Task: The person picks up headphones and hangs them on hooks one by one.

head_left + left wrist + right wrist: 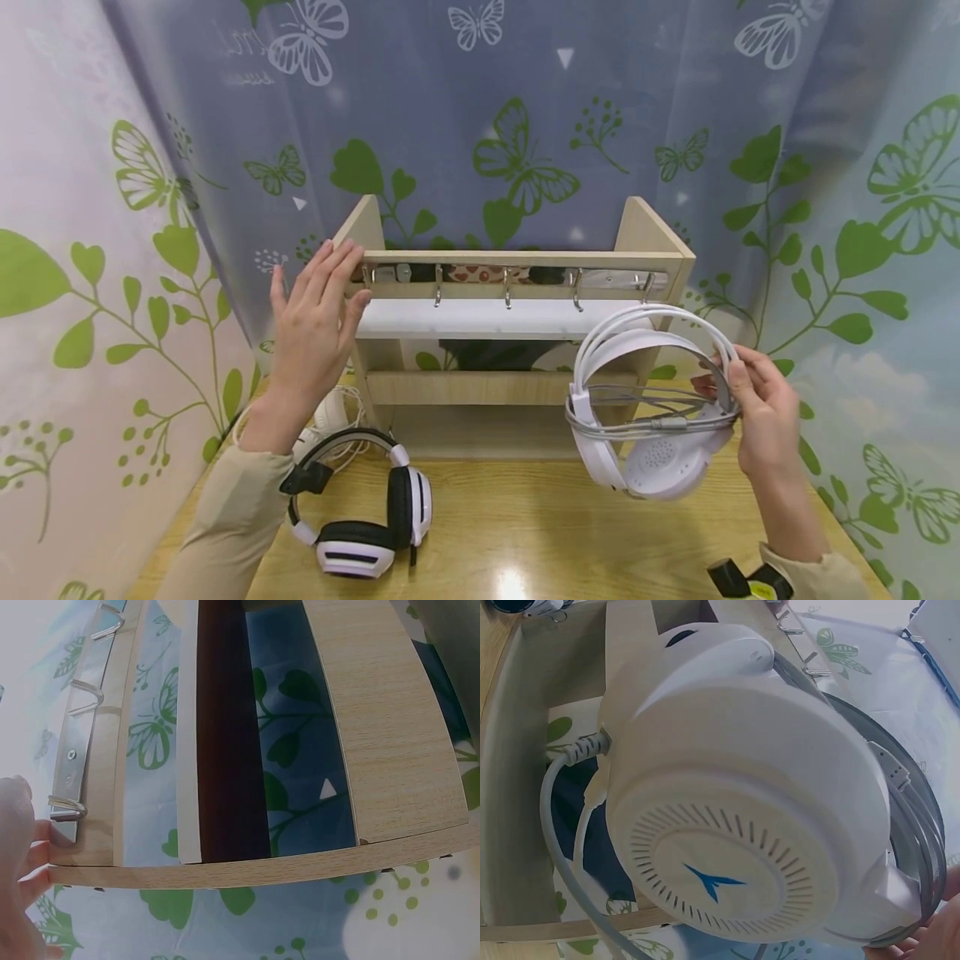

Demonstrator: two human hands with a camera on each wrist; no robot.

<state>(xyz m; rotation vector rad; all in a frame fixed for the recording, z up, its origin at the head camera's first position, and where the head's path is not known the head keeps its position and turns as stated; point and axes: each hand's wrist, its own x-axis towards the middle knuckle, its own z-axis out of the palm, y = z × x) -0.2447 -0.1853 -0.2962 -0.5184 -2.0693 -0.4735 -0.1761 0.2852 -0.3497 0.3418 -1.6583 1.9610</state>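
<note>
My right hand (770, 410) pinches a pair of white headphones (663, 467) by the side of the headband. Their grey cable is wound across between the ear cups, and they hang before the right end of a wooden shelf rack (465, 388). In the right wrist view, a vented ear cup (727, 847) with a blue mark fills the middle. My left hand (311, 325) rests on the rack's upper left corner, fingers straight, beside a strip of metal hooks (480, 275). The left wrist view shows its fingertips at the end panel (225, 876).
Black-and-white headphones (356, 533) lie on the wooden table (525, 517) at the front left. Behind them, white headphones (330, 412) with a loose cable are partly hidden by my left arm. Patterned curtains (450, 100) surround the table. A black device (750, 579) sits at my right sleeve.
</note>
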